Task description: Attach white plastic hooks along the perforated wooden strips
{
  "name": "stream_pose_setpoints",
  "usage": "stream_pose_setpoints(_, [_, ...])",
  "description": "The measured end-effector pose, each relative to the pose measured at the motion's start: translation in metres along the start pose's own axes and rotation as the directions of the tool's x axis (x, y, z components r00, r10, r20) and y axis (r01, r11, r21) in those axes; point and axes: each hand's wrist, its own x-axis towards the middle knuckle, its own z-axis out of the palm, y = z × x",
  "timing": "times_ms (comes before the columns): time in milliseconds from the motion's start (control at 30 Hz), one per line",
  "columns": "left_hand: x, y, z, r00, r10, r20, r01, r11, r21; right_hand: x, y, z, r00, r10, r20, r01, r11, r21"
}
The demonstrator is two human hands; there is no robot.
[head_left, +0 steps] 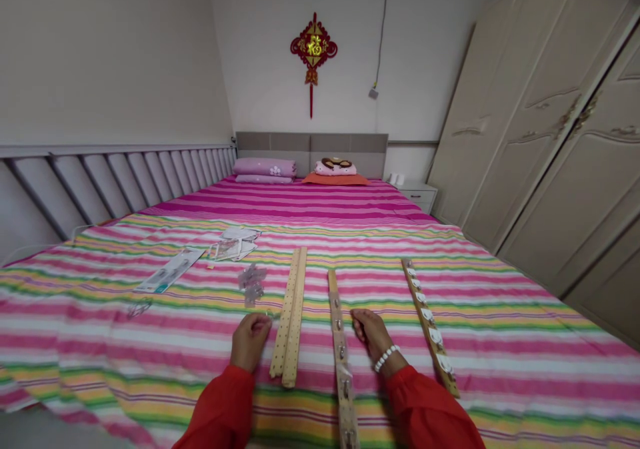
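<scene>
My left hand (251, 339) is closed in a pinch left of two pale, perforated wooden strips (289, 322). A small shiny thing (273, 314) shows at its fingertips, too small to name. Between my hands lies a narrow wooden strip (341, 352) with several metal clips or hooks along it and a clear plastic piece partway down. My right hand (371, 334), with a white bead bracelet (387, 358), is beside this strip, fingers curled together; what they hold, if anything, is hidden. Farther right lies another wooden strip (425, 315) bearing several white round pieces.
Left of the strips, a pile of small translucent pieces (253, 283) lies on the striped bed cover (200, 342). Nearby are a flat printed package (170, 270), papers and plastic packaging (234, 243), and some thin wire-like loops (140, 307). Folded bedding (265, 169) lies by the headboard.
</scene>
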Motion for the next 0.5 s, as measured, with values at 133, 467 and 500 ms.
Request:
stream_pose_setpoints(133, [-0.006,0.012,-0.008,0.981,0.190,0.042,-0.192,0.981,0.042,0.001,-0.001,-0.001,1.000,0.017,0.014,-0.017,1.000,0.009])
stream_pose_setpoints(467, [-0.022,0.057,0.002,0.821,0.562,0.100,-0.571,0.811,0.132,-0.014,-0.020,0.006,0.998,-0.040,0.040,0.039,0.999,0.019])
stream_pose_setpoints(500, [-0.024,0.062,0.005,0.811,0.575,0.106,-0.585,0.800,0.132,-0.019,-0.025,0.009,0.997,-0.053,0.060,0.053,0.999,0.001])
